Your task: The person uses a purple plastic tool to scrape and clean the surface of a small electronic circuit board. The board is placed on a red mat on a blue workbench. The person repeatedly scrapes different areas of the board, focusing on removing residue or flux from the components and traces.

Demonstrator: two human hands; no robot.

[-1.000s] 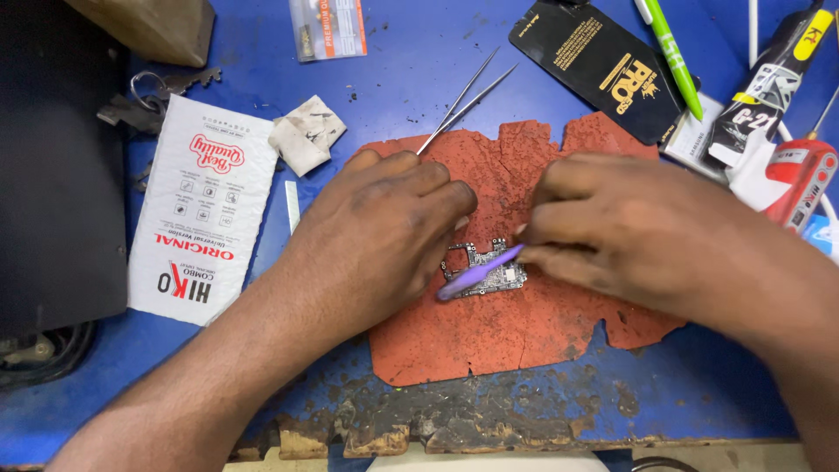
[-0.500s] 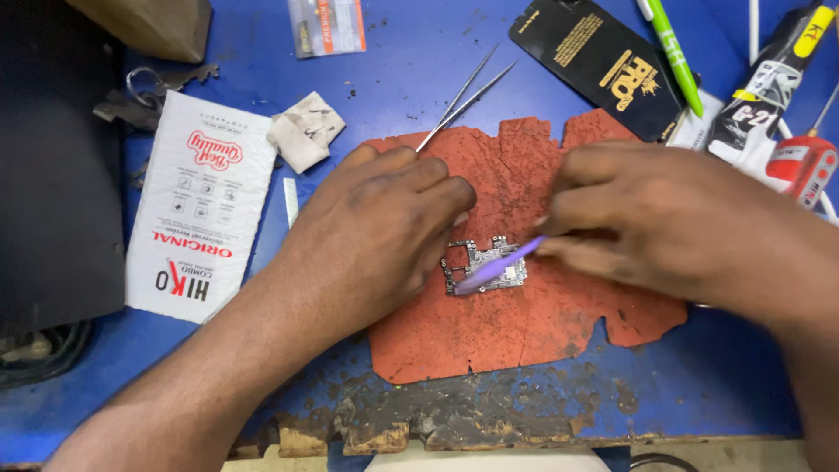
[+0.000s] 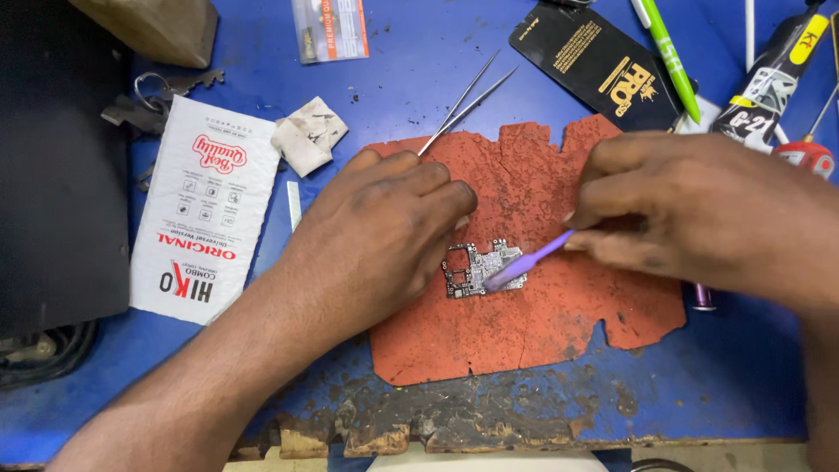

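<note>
Circuit board (image 3: 479, 268), small and silver-grey, flat near the middle of a worn red-orange mat (image 3: 533, 323), though largest of all the blue work table (image 3: 743, 376) beneath, chipped and blackened along its near edge. Next in size, a black panel (image 3: 52, 175) at the far left, then the mat itself, cracked and notched at its edges. Left hand (image 3: 376, 245) palm down on the mat's left part, fingers together and curled, fingertips pressed at the board's left edge and pinning it. Right hand (image 3: 699, 218) over the mat's right part, fingers pinched shut on a purple brush (image 3: 524, 262), its tip down on the board's right side. White padded packet (image 3: 199, 210) with red and black print flat on the table left of the mat. Black card package (image 3: 599, 61) at the top, just beyond the mat's far edge. Dark glue tube (image 3: 769, 79) and green pen (image 3: 669, 57) at the upper right, near the package. Metal tweezers (image 3: 468, 100) slanted, tips touching the mat's upper left corner. Crumpled white wipe (image 3: 308, 135) between packet and tweezers. Keys (image 3: 166, 87) above the packet, beside the black panel.
</note>
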